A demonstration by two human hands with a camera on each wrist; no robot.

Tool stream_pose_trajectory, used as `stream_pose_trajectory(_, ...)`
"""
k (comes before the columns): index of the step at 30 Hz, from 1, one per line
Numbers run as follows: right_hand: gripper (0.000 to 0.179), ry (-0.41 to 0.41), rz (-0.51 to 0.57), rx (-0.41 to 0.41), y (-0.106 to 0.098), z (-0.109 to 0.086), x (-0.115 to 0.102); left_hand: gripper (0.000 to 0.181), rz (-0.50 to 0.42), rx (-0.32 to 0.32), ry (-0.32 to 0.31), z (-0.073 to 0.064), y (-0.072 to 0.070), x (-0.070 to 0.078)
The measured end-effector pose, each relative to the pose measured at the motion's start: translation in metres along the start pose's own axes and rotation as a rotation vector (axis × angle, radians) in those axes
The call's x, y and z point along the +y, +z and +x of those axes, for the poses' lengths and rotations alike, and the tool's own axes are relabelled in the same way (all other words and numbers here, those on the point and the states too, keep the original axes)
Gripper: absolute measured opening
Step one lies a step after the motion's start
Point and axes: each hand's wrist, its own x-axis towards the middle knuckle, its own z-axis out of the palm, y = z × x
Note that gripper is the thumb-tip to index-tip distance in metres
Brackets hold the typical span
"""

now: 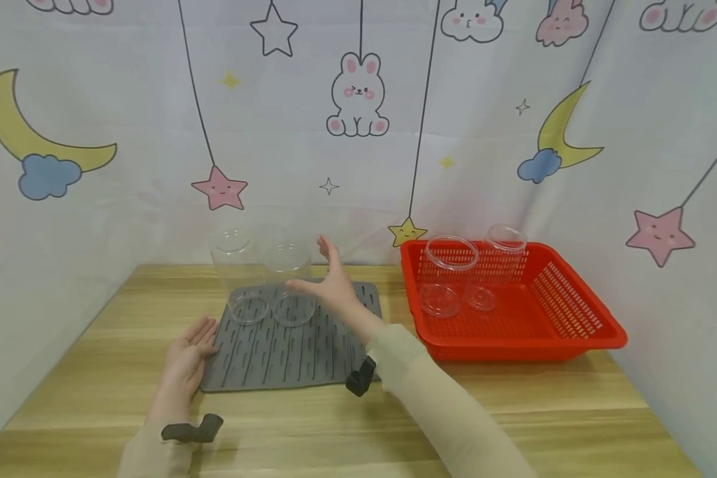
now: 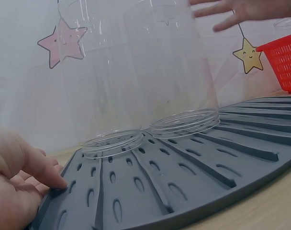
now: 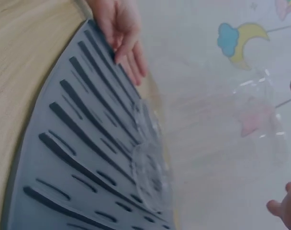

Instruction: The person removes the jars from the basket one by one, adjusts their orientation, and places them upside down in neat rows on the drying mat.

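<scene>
Two tall clear plastic jars stand upright side by side on a grey ridged drying mat (image 1: 287, 365): a left jar (image 1: 249, 310) and a right jar (image 1: 295, 312). My right hand (image 1: 336, 289) is just to the right of the right jar, thumb and fingers spread wide around nothing. In the left wrist view its outstretched fingers show beside that jar's upper part. Down at the mat's left edge is my left hand (image 1: 186, 352), fingers extended and loose. The left wrist view has its thumb tip (image 2: 57, 181) right at the mat's edge.
A red plastic basket (image 1: 514, 343) with slotted walls stands on the right of the wooden table (image 1: 299, 431). Two more clear jars are upright in it, a front jar (image 1: 440, 302) and a back jar (image 1: 482, 298). Behind hangs a white printed curtain (image 1: 311, 153).
</scene>
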Motion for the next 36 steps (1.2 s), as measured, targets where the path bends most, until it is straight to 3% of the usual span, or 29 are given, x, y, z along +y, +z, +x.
stream_pose_trajectory(9, 0.093, -0.195, 0.032, 0.077, -0.044, -0.013, -0.032, 0.08, 0.007, -0.003, 0.009, -0.001, 0.001, 0.001)
stream_pose_trajectory(13, 0.091, -0.23, -0.003, 0.144, -0.072, -0.019, -0.042, 0.08, 0.009, -0.009, 0.012, 0.0, 0.001, 0.001)
stream_pose_trajectory(19, 0.092, -0.239, -0.097, 0.241, -0.115, -0.025, -0.042, 0.08, 0.015, -0.006, 0.005, 0.002, 0.0, -0.001)
stream_pose_trajectory(30, 0.086, -0.157, -0.228, 0.427, -0.193, -0.039, -0.028, 0.079, 0.011, -0.006, 0.0, 0.003, -0.002, -0.002)
stream_pose_trajectory(36, 0.085, -0.138, -0.246, 0.523, -0.229, -0.052, -0.021, 0.079, 0.008, -0.001, -0.005, 0.003, -0.001, 0.0)
